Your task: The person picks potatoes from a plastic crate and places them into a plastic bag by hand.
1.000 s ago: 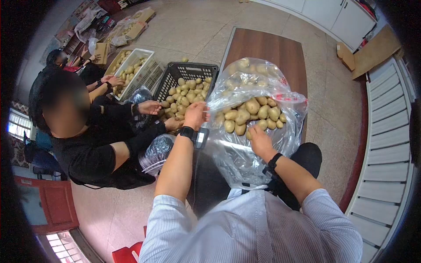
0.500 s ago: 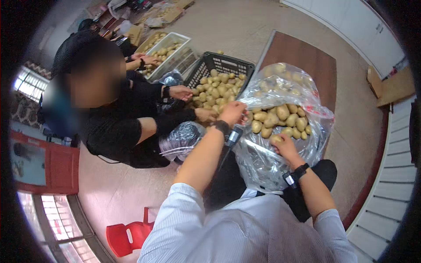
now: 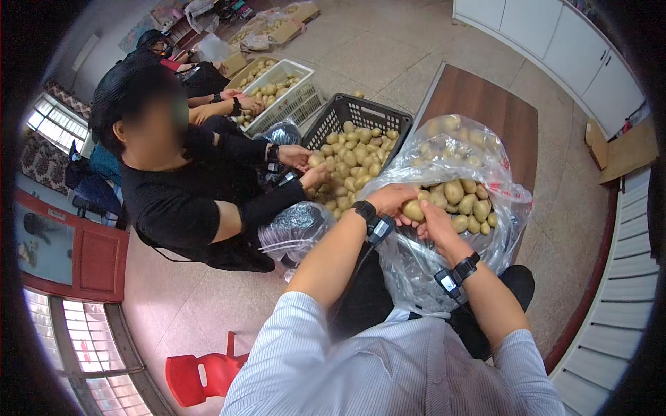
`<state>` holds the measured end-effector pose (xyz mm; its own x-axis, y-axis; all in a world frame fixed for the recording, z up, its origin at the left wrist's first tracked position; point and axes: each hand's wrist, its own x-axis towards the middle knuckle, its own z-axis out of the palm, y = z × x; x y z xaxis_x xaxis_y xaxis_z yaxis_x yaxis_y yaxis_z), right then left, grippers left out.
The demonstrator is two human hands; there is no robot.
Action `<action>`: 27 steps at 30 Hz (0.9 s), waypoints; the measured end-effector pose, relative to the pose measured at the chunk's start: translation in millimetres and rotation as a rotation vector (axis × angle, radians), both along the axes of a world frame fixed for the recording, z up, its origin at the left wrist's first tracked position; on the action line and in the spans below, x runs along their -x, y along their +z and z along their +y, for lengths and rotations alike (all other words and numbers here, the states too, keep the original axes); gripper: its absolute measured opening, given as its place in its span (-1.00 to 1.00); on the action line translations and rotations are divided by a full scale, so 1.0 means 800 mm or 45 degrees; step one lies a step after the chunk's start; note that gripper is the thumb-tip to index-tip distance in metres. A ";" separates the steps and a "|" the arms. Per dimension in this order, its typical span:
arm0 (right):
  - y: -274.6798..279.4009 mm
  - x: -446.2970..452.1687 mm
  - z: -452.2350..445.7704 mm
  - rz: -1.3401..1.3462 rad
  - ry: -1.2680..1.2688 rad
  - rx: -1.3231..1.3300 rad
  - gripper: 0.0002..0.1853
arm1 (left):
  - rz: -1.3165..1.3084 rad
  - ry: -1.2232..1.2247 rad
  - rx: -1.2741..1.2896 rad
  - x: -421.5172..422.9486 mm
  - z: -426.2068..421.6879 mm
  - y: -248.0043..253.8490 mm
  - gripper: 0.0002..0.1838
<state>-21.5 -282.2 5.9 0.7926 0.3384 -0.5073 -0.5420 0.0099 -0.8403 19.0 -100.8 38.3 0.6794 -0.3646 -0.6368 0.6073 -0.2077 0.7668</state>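
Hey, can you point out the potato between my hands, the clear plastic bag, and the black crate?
Held potato (image 3: 413, 210): head view, middle of its skin.
Clear plastic bag (image 3: 411, 269): head view, its crumpled near side.
Black crate (image 3: 371, 113): head view, its far wall.

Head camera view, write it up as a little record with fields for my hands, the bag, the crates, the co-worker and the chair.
Left hand: fingers against a potato, grip unclear
Right hand: holding the same potato
Plastic bag: transparent, potatoes inside, partly over the brown table
Black crate: potatoes inside, left of the bag
White crate: potatoes inside, beyond the black crate
Co-worker's hands: at the black crate
Red chair: lower left
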 end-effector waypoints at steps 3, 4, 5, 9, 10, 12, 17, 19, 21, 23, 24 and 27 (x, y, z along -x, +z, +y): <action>-0.011 -0.003 0.003 -0.152 0.004 0.056 -0.63 | 0.030 -0.150 0.119 -0.007 0.003 -0.013 -0.50; -0.016 -0.003 0.002 -0.237 0.001 0.072 -0.65 | 0.016 -0.147 0.092 -0.006 0.005 -0.011 -0.53; -0.022 -0.004 0.001 -0.232 -0.010 0.082 -0.65 | 0.003 -0.148 0.069 -0.006 0.005 -0.010 -0.56; -0.050 -0.001 -0.013 -0.659 0.115 0.608 -0.72 | -0.147 -0.062 0.131 -0.017 0.020 -0.043 -0.66; -0.062 0.001 -0.019 -0.864 0.197 0.805 -0.72 | 0.041 0.080 0.128 -0.018 0.021 -0.034 -0.69; -0.073 0.006 -0.030 -0.833 0.202 0.835 -0.71 | 0.074 0.306 0.276 -0.019 0.029 -0.058 -0.71; -0.033 0.011 -0.035 -0.966 0.068 1.077 -0.67 | -0.030 0.472 0.267 -0.030 0.045 -0.066 -0.69; -0.031 0.005 -0.037 -0.938 0.053 1.146 -0.63 | -0.030 0.613 0.289 -0.036 0.051 -0.068 -0.69; -0.040 -0.002 -0.043 -1.094 0.126 1.121 -0.52 | -0.020 0.729 0.324 -0.037 0.053 -0.069 -0.69; -0.045 -0.006 -0.041 -1.094 0.188 1.135 -0.50 | -0.018 0.855 0.350 -0.045 0.074 -0.104 -0.68; -0.045 -0.008 -0.039 -1.091 0.248 1.155 -0.48 | -0.708 0.615 -0.160 -0.059 0.100 -0.172 -0.68; -0.041 -0.005 -0.031 -1.075 0.309 1.255 -0.39 | -0.768 0.699 -0.185 -0.046 0.098 -0.117 -0.66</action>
